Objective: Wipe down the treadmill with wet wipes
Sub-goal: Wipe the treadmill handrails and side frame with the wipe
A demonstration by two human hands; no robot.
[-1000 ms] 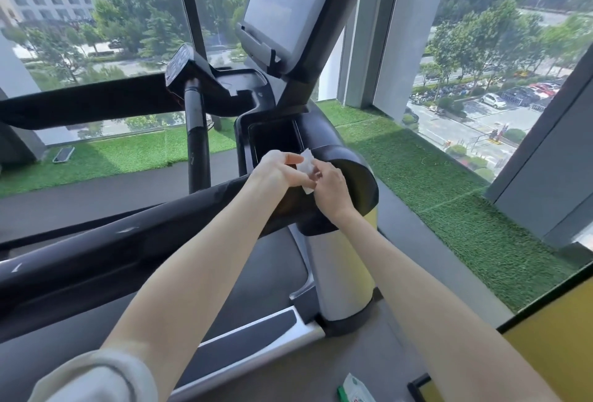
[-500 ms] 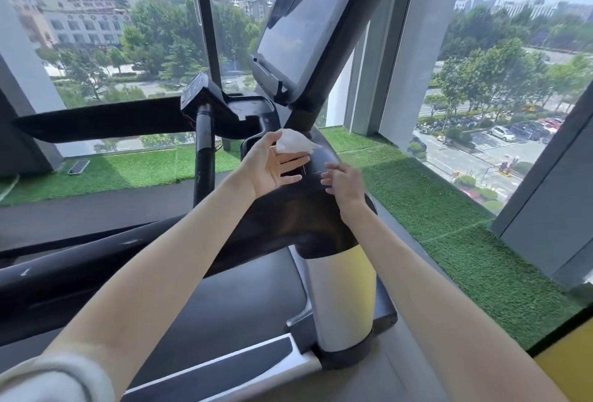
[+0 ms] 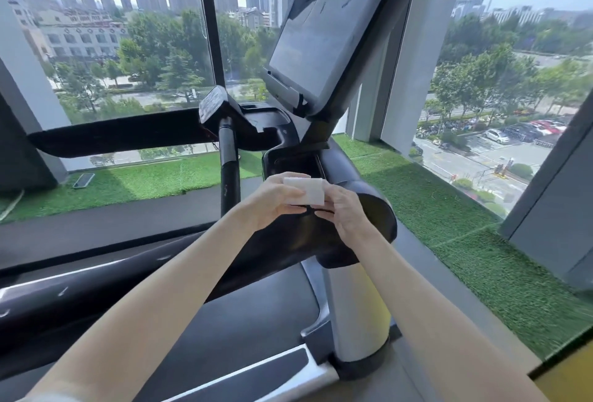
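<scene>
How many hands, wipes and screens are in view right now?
Hands: 2, the left hand and the right hand
Wipes: 1, the wipe held between them
Screens: 1, the screen above
Total: 4

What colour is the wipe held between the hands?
White: the wet wipe shows clearest in the head view.

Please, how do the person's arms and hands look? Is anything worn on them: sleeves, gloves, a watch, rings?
Both forearms are bare. The left hand and the right hand wear no gloves, and no watch or ring shows on the sides in view. Only a pale, whitish sleeve edge appears at the bottom left corner, high on the left arm.
</scene>
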